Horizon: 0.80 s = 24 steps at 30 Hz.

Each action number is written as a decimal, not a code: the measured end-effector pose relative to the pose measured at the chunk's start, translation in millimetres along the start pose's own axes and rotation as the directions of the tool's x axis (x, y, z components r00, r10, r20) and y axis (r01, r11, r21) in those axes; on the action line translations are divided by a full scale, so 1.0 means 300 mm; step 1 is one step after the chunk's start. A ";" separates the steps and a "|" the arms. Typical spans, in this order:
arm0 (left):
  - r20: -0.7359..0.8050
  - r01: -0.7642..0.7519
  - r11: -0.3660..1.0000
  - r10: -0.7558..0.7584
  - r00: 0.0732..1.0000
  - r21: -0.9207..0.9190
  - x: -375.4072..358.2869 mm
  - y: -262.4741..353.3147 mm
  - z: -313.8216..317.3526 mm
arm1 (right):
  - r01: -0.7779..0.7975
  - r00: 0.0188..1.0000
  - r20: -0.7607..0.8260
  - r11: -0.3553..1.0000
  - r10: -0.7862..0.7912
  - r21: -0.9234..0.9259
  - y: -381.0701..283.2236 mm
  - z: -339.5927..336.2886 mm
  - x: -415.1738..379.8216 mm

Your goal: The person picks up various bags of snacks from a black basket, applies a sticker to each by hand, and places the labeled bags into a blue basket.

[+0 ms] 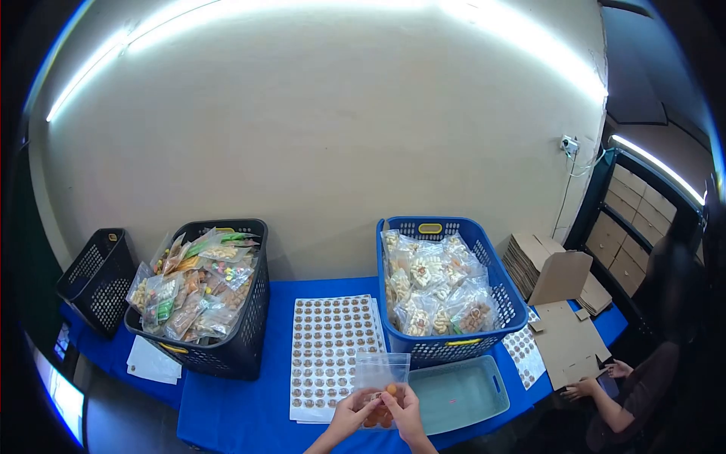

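Note:
A clear zip bag (383,366) with round orange-brown pieces in its lower part is held up near the table's front edge. My left hand (354,412) is closed on the bag's left side. On the other side, my right hand (407,415) grips it too, and both thumbs meet over its front. Whether a sticker lies under the thumbs I cannot make out. Just behind and to the left are sheets of round stickers (324,340). A shallow, pale green tray (463,393) sits right of my hands.
A blue basket (499,284) full of bagged snacks stands behind the tray. At left is a black basket (261,303) of mixed bags, with another black basket (106,284) beyond. At right, a co-worker's hands (597,382) touch flat cardboard (567,344); cardboard stacks (522,265) stand behind.

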<state>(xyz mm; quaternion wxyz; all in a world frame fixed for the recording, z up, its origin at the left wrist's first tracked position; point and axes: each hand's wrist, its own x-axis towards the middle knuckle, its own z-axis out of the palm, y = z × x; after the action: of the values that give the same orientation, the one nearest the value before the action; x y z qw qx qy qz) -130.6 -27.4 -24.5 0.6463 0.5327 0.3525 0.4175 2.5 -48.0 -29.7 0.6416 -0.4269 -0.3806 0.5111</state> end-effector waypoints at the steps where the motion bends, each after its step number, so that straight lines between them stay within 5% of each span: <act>1: -0.003 0.004 1.000 -0.004 1.000 -0.010 0.003 0.005 0.005 | -0.016 1.000 0.006 1.000 0.016 -0.005 -0.026 0.002 0.007; 8: -0.054 -0.086 0.996 0.085 0.995 -0.023 0.063 0.052 0.006 | -0.029 0.991 0.131 0.999 0.026 0.027 -0.065 -0.002 0.090; 13: -0.064 -0.190 0.981 0.188 0.980 -0.028 0.104 0.121 0.021 | 0.134 0.983 0.127 0.991 -0.130 -0.023 -0.100 0.020 0.151; 16: -0.120 -0.158 0.971 0.181 0.976 0.178 0.102 0.131 0.046 | 0.122 0.989 0.085 0.992 -0.122 0.001 -0.103 0.020 0.139; 24: 0.013 -0.179 0.983 0.180 0.984 -0.027 0.084 0.102 0.025 | 0.101 0.994 0.027 0.994 -0.102 0.043 -0.103 0.014 0.097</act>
<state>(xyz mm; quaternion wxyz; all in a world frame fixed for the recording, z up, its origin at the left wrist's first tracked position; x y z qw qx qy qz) -118.8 -4.6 6.7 0.6156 0.5573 0.2926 0.4742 14.4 -22.3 2.2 0.6700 -0.3862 -0.4003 0.4917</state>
